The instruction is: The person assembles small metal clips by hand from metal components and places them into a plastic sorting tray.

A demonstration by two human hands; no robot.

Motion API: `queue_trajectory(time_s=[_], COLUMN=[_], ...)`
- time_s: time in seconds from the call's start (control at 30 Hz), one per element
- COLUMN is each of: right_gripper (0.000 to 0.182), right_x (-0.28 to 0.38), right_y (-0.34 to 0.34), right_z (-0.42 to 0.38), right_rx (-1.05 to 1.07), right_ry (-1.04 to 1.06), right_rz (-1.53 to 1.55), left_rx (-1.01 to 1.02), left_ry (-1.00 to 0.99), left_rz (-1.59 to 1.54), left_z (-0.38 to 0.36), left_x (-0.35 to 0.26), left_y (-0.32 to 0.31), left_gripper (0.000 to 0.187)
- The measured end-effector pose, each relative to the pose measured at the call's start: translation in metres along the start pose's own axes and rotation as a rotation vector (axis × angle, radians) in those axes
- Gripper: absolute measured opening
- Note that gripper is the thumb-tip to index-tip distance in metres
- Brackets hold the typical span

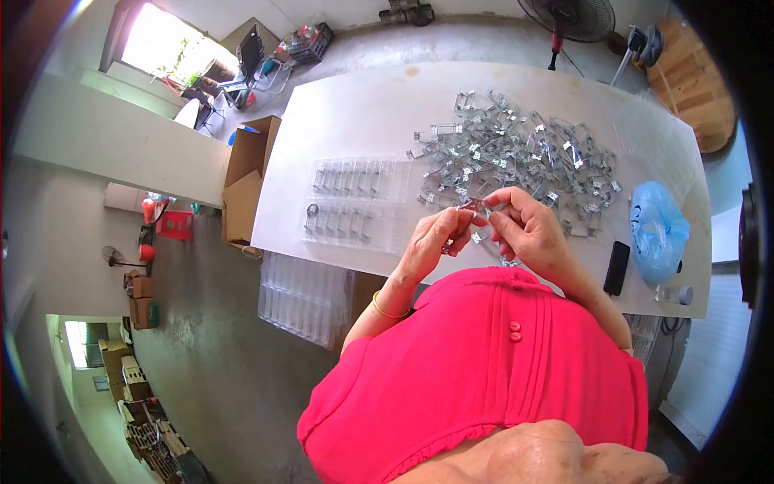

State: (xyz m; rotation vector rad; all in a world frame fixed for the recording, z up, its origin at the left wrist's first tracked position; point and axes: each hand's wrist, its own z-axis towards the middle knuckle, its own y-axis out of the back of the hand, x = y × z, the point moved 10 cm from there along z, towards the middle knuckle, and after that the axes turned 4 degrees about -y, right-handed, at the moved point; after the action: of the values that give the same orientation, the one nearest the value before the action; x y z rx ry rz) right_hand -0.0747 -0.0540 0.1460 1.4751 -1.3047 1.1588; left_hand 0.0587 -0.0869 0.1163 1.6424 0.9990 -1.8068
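My left hand (434,240) and my right hand (528,231) meet in front of my chest, over the near side of the table. Fingers of both hands pinch a small shiny metal bracket (471,206). Just beyond them spreads a loose heap of similar metal brackets (516,145), many with thin wire-like arms. A few more pieces lie under and beside my fingers. To the left, two clear plastic trays, a far tray (393,179) and a near tray (389,234), hold metal pieces in rows. The near one also has a dark ring-shaped item at its left end.
On the white table (347,105), a blue plastic bag (657,230), a black phone (617,269) and a small capped bottle (676,295) sit at the right. Clear trays (302,298) are stacked below the left edge, near an open cardboard box (246,194). A fan (564,18) stands behind.
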Motion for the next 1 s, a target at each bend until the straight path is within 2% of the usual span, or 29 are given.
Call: queue_trajectory(time_s=[0.17,0.37,0.5,0.53,0.57,0.63,0.73,0.77,0.87,0.97,1.0], right_gripper=[0.021,0.023,0.020,0.019,0.018,0.019,0.025,0.025,0.030,0.029,0.024], right_x=[0.003,-0.001,-0.005,-0.010,-0.016,-0.016,-0.025,-0.026,-0.028,-0.030,-0.035], right_y=[-0.023,-0.045,-0.050,-0.052,-0.054,-0.057,-0.060,-0.058,-0.063,-0.062,-0.059], right_z=[0.006,0.011,0.012,0.013,0.013,0.013,0.014,0.015,0.012,0.008,0.009], right_rx=[-0.026,-0.017,0.001,0.037,0.070,0.108,0.196,0.200,0.325,0.339,0.333], right_ry=[0.028,-0.037,-0.059,-0.090,-0.127,-0.142,-0.218,-0.211,-0.201,-0.250,-0.250], right_rz=[0.012,0.025,-0.133,-0.132,-0.130,-0.128,0.136,0.120,0.354,0.473,0.451], left_rx=[0.050,0.117,0.217,0.255,0.260,0.335,0.349,0.360,0.345,0.340,0.328], left_ry=[-0.014,-0.036,-0.149,-0.237,-0.313,-0.209,-0.193,-0.186,-0.204,-0.206,-0.251], left_rz=[-0.017,0.133,0.458,0.508,0.533,0.534,0.505,0.487,0.486,0.515,0.563], left_z=[-0.004,-0.013,-0.017,-0.017,-0.019,-0.021,-0.024,-0.025,-0.026,-0.028,-0.029], left_x=[0.000,-0.001,-0.014,-0.009,-0.015,-0.015,-0.014,-0.012,-0.011,-0.011,-0.014], left_y=[0.024,0.044,0.046,0.045,0.042,0.040,0.036,0.034,0.034,0.029,0.025], left_gripper=[0.062,0.056,0.041,0.039,0.045,0.051,0.057,0.058,0.059,0.055,0.053])
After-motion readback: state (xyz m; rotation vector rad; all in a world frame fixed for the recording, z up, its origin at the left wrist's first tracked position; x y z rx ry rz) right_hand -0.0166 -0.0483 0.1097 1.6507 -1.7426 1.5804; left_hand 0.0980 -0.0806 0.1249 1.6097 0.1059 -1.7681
